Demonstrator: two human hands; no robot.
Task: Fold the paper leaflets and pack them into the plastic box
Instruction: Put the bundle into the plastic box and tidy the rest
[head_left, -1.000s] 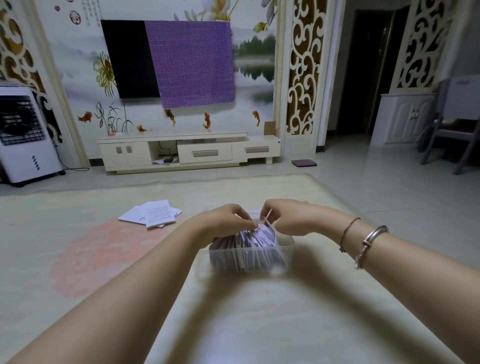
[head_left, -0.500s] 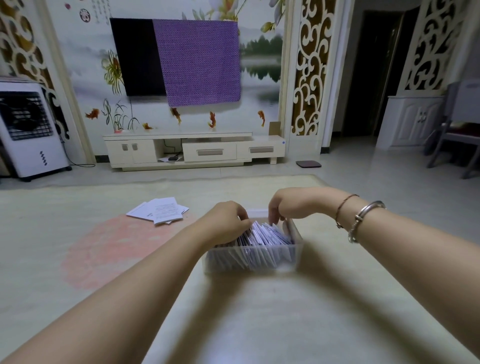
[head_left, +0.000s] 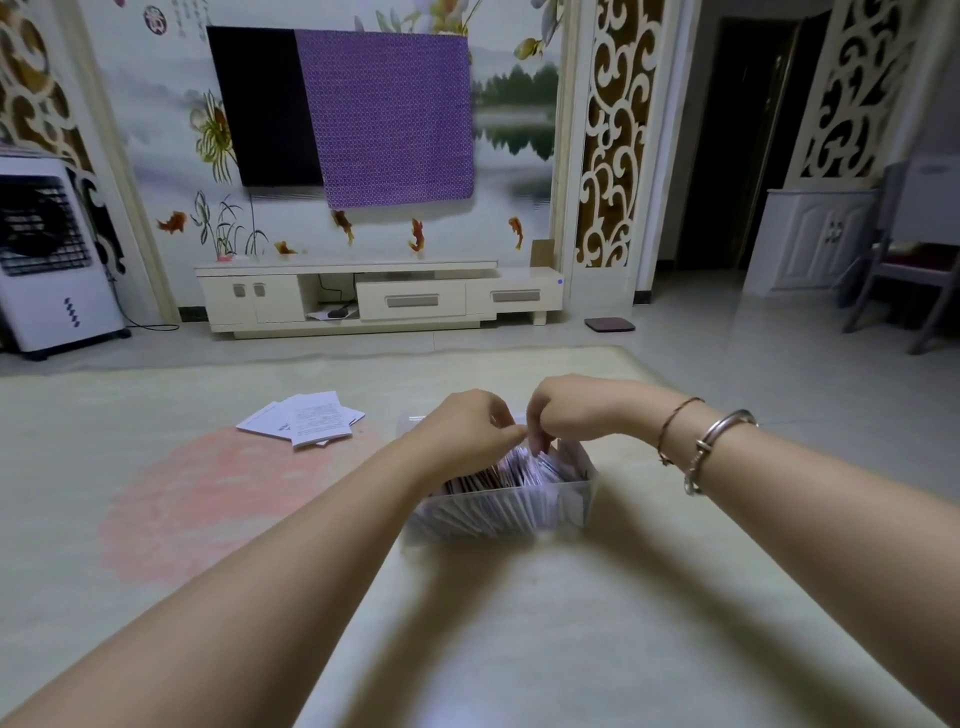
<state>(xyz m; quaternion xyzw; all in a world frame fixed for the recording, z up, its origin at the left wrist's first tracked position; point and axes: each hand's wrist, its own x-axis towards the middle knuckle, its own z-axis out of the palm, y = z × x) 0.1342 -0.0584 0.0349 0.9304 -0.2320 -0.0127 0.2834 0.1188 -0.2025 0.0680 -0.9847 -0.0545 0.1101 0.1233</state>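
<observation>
Hands are meeting over the far end of the plastic box: the left hand is curling its fingers inward just above the packed papers, and the right hand is bending at the wrist with its fingers reaching down among them. Fingertips of the two hands are nearly touching, and whether either one is actually pinching a leaflet I cannot tell, since the knuckles are hiding the contact. The right wrist is wearing a thin cord bracelet and a silver bangle. The clear box is sitting on the pale rug straight ahead of the person, and folded leaflets are standing on edge inside it, packed in a tight row that is filling most of its length. Well to the left of the box, a small fanned pile of unfolded leaflets is lying flat on the rug near a pink circular patch. Farther back, a low cream TV cabinet is standing against the painted wall, with a purple cloth hanging over part of the dark television, and a white air cooler is standing at the left edge.
</observation>
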